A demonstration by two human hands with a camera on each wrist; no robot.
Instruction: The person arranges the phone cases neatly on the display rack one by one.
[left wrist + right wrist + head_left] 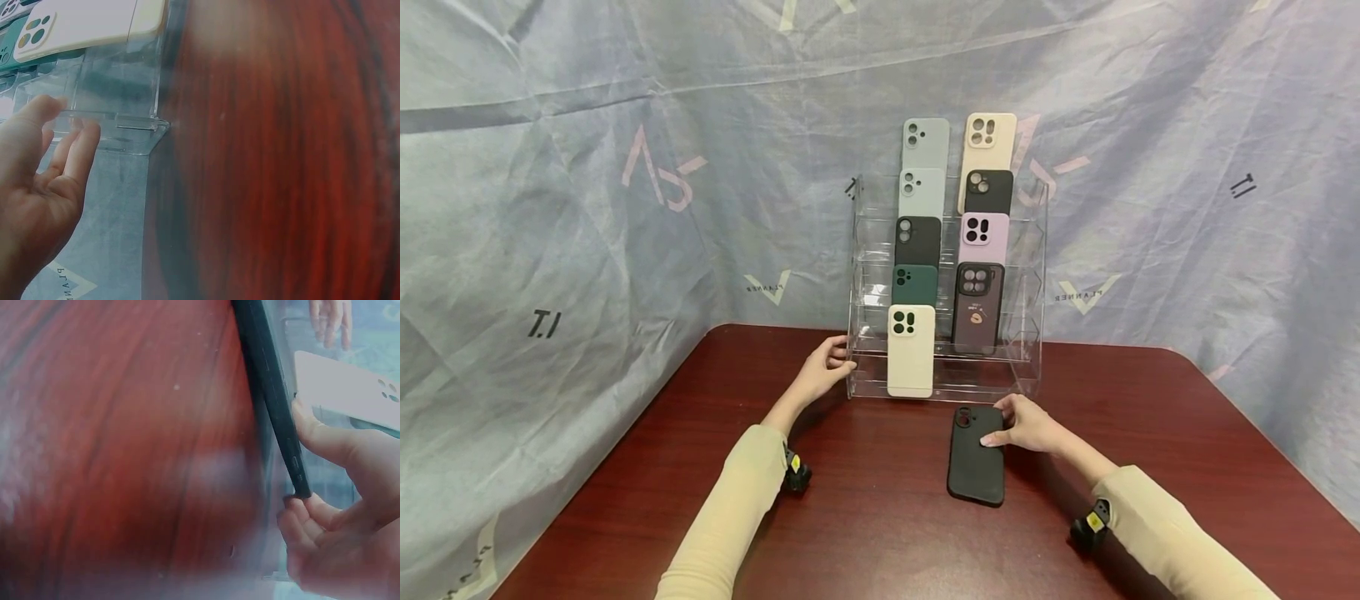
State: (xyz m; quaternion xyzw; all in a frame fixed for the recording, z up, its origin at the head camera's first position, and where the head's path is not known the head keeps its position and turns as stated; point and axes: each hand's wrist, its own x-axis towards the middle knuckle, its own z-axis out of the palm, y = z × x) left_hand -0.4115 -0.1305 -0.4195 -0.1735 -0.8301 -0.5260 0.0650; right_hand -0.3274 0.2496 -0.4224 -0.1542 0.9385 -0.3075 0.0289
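A clear stepped display rack (872, 367) holds phone cases in two columns. At its left side, my left hand (824, 367) grips the side panel's front edge, the thumb on one face and the fingers on the other (47, 194). My right hand (1028, 425) holds a black phone case (976, 467) by its upper right edge, in front of the rack. The thumb lies on the case's back and the other fingers are at its edge and underside; in the right wrist view the case (275, 394) appears edge-on. A cream phone case (911, 358) stands in the lowest left slot.
Behind it in the left column are green (914, 283), black (917, 240) and pale blue cases. The right column has a dark translucent case (977, 312), a lilac case (985, 237), a black one and a cream one. A grey cloth (587, 208) hangs behind the reddish-brown table (865, 517).
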